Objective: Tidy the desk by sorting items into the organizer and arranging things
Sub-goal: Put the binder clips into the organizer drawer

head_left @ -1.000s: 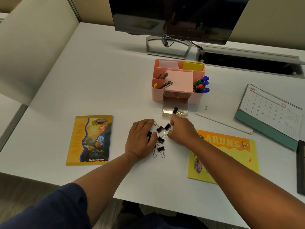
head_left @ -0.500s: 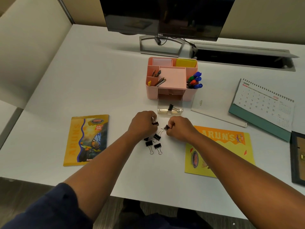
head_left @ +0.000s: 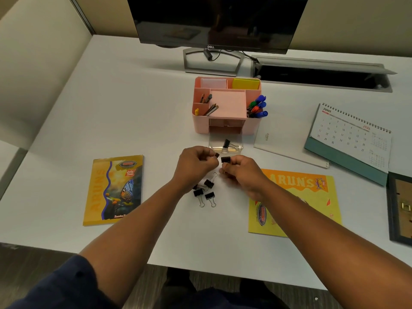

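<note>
A pink desk organizer (head_left: 200, 123) stands mid-desk with pencils, markers and sticky notes in its compartments. Its clear drawer (head_left: 239, 148) is pulled out toward me and has one black binder clip (head_left: 226, 143) inside. My left hand (head_left: 196, 166) pinches a small binder clip (head_left: 216, 155) just in front of the drawer. My right hand (head_left: 243, 172) pinches another black binder clip (head_left: 225, 159) beside it. Several loose binder clips (head_left: 206, 191) lie on the desk below my hands.
A yellow butterfly notebook (head_left: 113, 189) lies at the left and a yellow Arun's book (head_left: 298, 201) at the right. A desk calendar (head_left: 350, 139), a white pad (head_left: 287, 141), a dark frame (head_left: 401, 208) and the monitor (head_left: 214, 21) surround the organizer.
Both hands have each picked a binder clip from the pile and lifted them up toward the open drawer.
</note>
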Available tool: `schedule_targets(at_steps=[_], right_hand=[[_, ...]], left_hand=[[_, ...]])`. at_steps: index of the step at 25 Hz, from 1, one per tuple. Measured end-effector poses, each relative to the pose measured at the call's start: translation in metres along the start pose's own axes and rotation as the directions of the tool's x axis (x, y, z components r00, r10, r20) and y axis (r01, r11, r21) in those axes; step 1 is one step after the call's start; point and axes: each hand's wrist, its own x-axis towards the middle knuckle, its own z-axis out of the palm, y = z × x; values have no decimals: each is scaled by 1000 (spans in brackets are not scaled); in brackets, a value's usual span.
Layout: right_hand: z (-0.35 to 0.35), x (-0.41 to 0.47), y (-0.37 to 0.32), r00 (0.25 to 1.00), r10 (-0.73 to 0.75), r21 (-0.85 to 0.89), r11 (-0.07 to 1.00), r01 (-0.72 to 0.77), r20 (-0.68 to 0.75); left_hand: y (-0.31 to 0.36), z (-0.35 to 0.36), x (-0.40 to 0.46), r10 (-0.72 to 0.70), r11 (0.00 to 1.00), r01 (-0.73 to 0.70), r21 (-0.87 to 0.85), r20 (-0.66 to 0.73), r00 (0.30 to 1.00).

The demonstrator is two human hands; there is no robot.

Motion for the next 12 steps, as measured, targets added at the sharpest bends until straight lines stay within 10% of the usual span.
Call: schedule_targets(at_steps=[5,12], right_hand=[[15,-11,3,998,53,444,894,-61,30],[9,-12,8,925,-352,-115,934,337,-142]], left_hand=[[1,9,-13,-155,869,195,-455,124,980],[8,11,-15,-6,959,46,-278,144,990]])
